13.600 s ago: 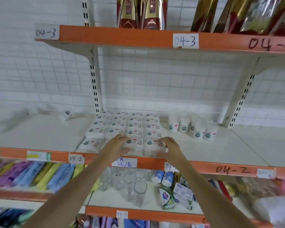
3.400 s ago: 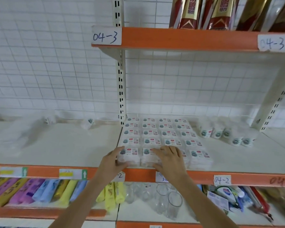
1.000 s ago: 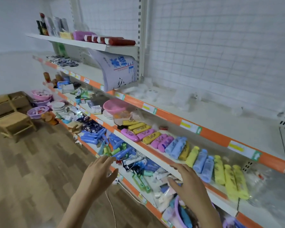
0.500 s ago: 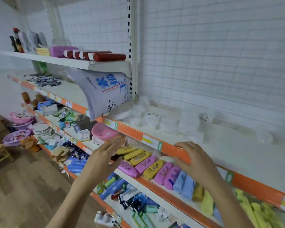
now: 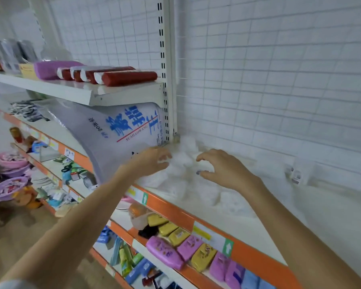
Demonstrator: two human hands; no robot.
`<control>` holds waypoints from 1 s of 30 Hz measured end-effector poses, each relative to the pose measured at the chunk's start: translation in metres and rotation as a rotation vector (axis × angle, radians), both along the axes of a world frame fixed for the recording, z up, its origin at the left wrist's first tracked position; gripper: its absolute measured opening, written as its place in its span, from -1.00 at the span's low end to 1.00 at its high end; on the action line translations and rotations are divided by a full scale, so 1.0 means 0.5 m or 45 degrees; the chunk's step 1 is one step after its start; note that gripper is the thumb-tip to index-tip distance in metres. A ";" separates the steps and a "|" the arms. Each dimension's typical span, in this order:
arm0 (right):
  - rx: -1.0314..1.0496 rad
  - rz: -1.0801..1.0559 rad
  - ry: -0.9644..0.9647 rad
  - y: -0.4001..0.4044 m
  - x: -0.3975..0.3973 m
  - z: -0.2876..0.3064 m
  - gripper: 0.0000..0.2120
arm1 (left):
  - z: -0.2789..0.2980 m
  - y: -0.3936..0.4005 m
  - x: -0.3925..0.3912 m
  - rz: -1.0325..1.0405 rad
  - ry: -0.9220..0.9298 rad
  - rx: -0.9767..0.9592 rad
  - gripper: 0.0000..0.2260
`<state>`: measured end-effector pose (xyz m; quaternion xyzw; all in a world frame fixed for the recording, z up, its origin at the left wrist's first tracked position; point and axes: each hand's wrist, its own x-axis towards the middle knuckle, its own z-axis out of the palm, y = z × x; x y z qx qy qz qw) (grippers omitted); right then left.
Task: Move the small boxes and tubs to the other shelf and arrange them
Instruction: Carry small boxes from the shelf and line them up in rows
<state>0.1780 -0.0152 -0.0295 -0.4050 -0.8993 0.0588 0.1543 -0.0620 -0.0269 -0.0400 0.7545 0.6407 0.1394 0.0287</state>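
On the white orange-edged shelf, blurred white plastic-wrapped tubs lie between both grips; left hand and right hand hover, fingers loosely curled, holding nothing.

A blurred heap of pale, clear-wrapped small boxes and tubs is lying at the shelf's left end, near the upright post. One clear tub is standing apart to the right, against the back grid.
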 end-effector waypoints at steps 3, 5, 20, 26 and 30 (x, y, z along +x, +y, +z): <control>-0.070 -0.102 -0.236 0.067 -0.029 -0.027 -0.67 | -0.013 0.074 0.001 -0.103 0.049 -0.195 -0.71; -0.169 -0.151 -0.360 0.094 -0.040 -0.048 -0.63 | -0.031 0.114 -0.002 -0.150 0.088 -0.347 -0.66; -0.622 -0.380 -0.230 0.148 -0.057 -0.101 -0.40 | -0.085 0.217 -0.026 -0.532 0.213 -0.796 -0.31; -0.599 -0.448 -0.048 0.140 -0.066 -0.138 -0.43 | -0.122 0.226 -0.042 -0.503 -0.036 -0.578 -0.33; -0.527 -0.449 0.055 0.135 -0.064 -0.161 -0.46 | -0.124 0.205 -0.049 -0.451 -0.549 -0.371 -0.58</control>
